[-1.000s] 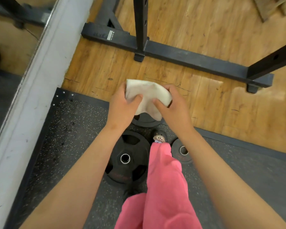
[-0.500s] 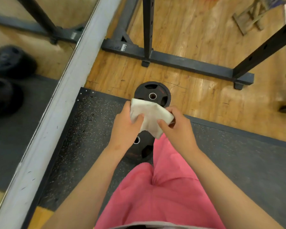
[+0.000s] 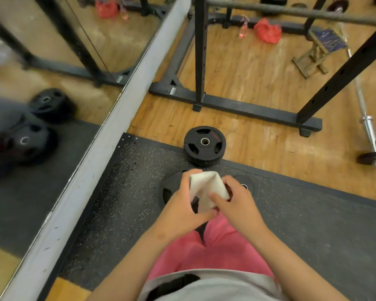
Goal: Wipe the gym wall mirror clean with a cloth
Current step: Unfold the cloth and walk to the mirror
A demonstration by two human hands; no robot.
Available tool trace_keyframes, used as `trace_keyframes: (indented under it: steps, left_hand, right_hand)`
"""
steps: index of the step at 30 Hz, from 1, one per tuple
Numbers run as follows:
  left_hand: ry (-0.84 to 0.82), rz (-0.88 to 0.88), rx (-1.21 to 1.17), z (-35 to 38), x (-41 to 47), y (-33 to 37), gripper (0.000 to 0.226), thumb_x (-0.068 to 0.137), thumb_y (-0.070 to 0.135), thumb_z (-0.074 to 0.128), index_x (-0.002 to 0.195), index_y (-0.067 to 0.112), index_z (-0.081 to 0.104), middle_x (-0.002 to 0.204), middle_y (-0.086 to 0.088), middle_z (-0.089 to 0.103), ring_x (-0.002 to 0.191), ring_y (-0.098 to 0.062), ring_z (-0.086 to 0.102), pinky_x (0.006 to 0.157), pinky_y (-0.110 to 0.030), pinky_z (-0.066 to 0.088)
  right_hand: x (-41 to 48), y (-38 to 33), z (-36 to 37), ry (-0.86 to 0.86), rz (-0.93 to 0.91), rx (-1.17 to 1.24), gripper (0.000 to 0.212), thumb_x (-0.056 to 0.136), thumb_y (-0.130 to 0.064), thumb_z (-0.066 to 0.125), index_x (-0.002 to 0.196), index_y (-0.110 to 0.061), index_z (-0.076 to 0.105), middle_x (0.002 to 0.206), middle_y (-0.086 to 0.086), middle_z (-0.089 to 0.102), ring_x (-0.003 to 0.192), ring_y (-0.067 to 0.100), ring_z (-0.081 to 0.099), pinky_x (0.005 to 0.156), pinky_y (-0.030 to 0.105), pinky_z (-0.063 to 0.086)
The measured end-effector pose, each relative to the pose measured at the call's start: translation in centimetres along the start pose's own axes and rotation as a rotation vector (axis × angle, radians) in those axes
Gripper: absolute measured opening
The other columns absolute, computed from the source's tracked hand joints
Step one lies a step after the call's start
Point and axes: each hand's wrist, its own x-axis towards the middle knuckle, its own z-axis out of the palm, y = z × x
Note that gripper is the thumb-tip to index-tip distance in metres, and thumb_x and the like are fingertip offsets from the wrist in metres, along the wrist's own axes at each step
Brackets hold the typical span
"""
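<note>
Head tilting up since half a sec ago, so more of mirror point(image 3: 41, 51) and rack point(image 3: 199, 61) showing, hands sitting lower in view. Both hands still working white cloth point(image 3: 206, 187) in front of body. Left hand point(image 3: 178, 205) gripping its left edge, right hand point(image 3: 239, 203) pinching right side, thumb lying on top. Cloth looking folded, maybe, bit blurry. Cloth staying well apart from mirror, which is running along left. Black weight plate point(image 3: 204, 145) lying flat just beyond hands.

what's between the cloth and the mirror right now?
Head view: the left hand gripping the cloth, a weight plate, speckled rubber mat, then the grey ledge under the mirror.
</note>
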Motion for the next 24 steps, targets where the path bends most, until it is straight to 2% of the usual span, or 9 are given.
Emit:
trace_keyframes:
  steps: [2, 4, 6, 8, 10, 13, 17, 21, 24]
  left_hand:
    - [-0.031, 0.026, 0.002, 1.2, -0.1, 0.6, 0.095, 0.07, 0.031, 0.084, 0.129, 0.067, 0.018, 0.125, 0.05, 0.038, 0.118, 0.003, 0.054, 0.095, -0.024, 0.049]
    - [0.029, 0.035, -0.031, 2.3, 0.2, 1.1, 0.092, 0.072, 0.028, 0.081, 0.13, 0.068, 0.02, 0.125, 0.05, 0.04, 0.119, 0.002, 0.055, 0.099, -0.029, 0.049]
    - [0.137, 0.026, -0.085, 3.1, 0.5, 1.7, 0.077, 0.072, 0.03, 0.072, 0.126, 0.067, 0.031, 0.124, 0.037, 0.053, 0.113, 0.0, 0.06, 0.095, -0.035, 0.053]
    - [0.213, 0.004, -0.121, 3.4, 0.7, 2.4, 0.06, 0.076, 0.028, 0.065, 0.119, 0.063, 0.043, 0.112, 0.021, 0.065, 0.099, -0.003, 0.066, 0.084, -0.043, 0.057]
    - [0.234, -0.018, -0.144, 3.8, 1.1, 2.9, 0.048, 0.088, 0.017, 0.063, 0.114, 0.056, 0.053, 0.098, 0.012, 0.071, 0.086, -0.01, 0.068, 0.076, -0.051, 0.056]
    - [0.276, -0.06, -0.175, 4.2, 1.5, 3.9, 0.044, 0.095, 0.011, 0.059, 0.109, 0.052, 0.06, 0.093, 0.008, 0.071, 0.086, -0.021, 0.068, 0.076, -0.047, 0.055]
    - [0.434, -0.138, -0.248, 4.7, 1.1, 4.0, 0.034, 0.096, 0.012, 0.059, 0.11, 0.043, 0.061, 0.094, 0.008, 0.072, 0.082, -0.006, 0.066, 0.074, -0.031, 0.054]
    - [0.58, -0.228, -0.241, 4.9, -1.4, 2.6, 0.031, 0.096, 0.016, 0.057, 0.105, 0.046, 0.059, 0.09, 0.005, 0.072, 0.074, -0.009, 0.066, 0.068, -0.034, 0.053]
    - [0.713, -0.303, -0.241, 5.4, -4.0, 1.0, 0.026, 0.096, 0.019, 0.057, 0.102, 0.043, 0.058, 0.088, 0.002, 0.072, 0.072, -0.011, 0.067, 0.067, -0.04, 0.053]
  right_hand:
    - [-0.5, -0.9, -0.6, -0.03, 0.023, 0.121, 0.005, 0.087, -0.016, 0.065, 0.091, -0.018, 0.061, 0.079, 0.0, 0.068, 0.075, 0.018, 0.066, 0.074, 0.047, 0.055]
    - [-0.7, -1.6, -1.3, -0.065, 0.005, 0.181, 0.002, 0.091, -0.018, 0.063, 0.092, -0.02, 0.064, 0.083, -0.004, 0.071, 0.08, 0.016, 0.069, 0.078, 0.047, 0.055]
    - [-0.7, -2.1, -2.3, -0.125, -0.015, 0.192, 0.006, 0.095, -0.021, 0.06, 0.095, -0.021, 0.066, 0.087, -0.006, 0.073, 0.083, 0.013, 0.069, 0.079, 0.042, 0.056]
    - [-0.6, -2.6, -3.7, -0.193, -0.022, 0.201, 0.012, 0.097, -0.023, 0.056, 0.097, -0.018, 0.068, 0.089, -0.005, 0.073, 0.084, 0.012, 0.069, 0.077, 0.038, 0.058]
    - [-0.4, -2.6, -5.2, -0.224, -0.046, 0.144, 0.019, 0.099, -0.026, 0.054, 0.094, -0.016, 0.069, 0.087, -0.003, 0.072, 0.083, 0.011, 0.068, 0.075, 0.033, 0.058]
    - [0.1, -2.2, -7.7, -0.207, -0.025, 0.122, 0.02, 0.099, -0.026, 0.052, 0.09, -0.018, 0.068, 0.082, -0.004, 0.072, 0.079, 0.008, 0.068, 0.069, 0.025, 0.056]
    - [1.6, -0.7, -10.1, -0.2, -0.144, -0.188, 0.013, 0.098, -0.03, 0.053, 0.089, -0.031, 0.063, 0.08, -0.009, 0.068, 0.074, 0.005, 0.063, 0.063, 0.026, 0.051]
    - [2.4, 0.4, -10.4, -0.261, -0.245, -0.374, 0.01, 0.097, -0.033, 0.054, 0.09, -0.037, 0.059, 0.08, -0.014, 0.065, 0.067, 0.007, 0.06, 0.06, 0.038, 0.056]
    - [2.7, 1.1, -10.1, -0.317, -0.326, -0.549, 0.007, 0.098, -0.034, 0.052, 0.094, -0.035, 0.057, 0.082, -0.017, 0.062, 0.067, 0.005, 0.06, 0.064, 0.038, 0.056]
